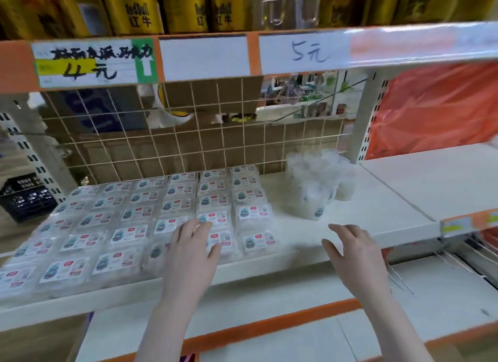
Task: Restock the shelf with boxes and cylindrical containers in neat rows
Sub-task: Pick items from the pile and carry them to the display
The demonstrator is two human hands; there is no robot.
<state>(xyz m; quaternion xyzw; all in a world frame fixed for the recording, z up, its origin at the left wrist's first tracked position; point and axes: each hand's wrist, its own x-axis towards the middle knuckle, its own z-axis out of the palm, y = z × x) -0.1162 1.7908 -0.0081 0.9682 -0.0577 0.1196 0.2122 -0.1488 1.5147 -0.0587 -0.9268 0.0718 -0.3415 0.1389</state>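
Several clear flat boxes [140,219] with white labels lie in neat rows on the left and middle of a white shelf [363,213]. A cluster of clear cylindrical containers [318,184] stands to their right near the back. My left hand [192,245] rests with straight fingers on a front box in the second column from the right. My right hand [353,251] hovers open over the shelf's front edge, right of the boxes and in front of the containers, holding nothing.
A wire grid [188,135] backs the shelf, with cardboard behind it. Above, yellow cans [134,8] stand over price tags [91,62]. An orange bag [436,105] fills the right bay. A dark crate [27,197] sits at far left. A lower shelf [269,307] juts out below.
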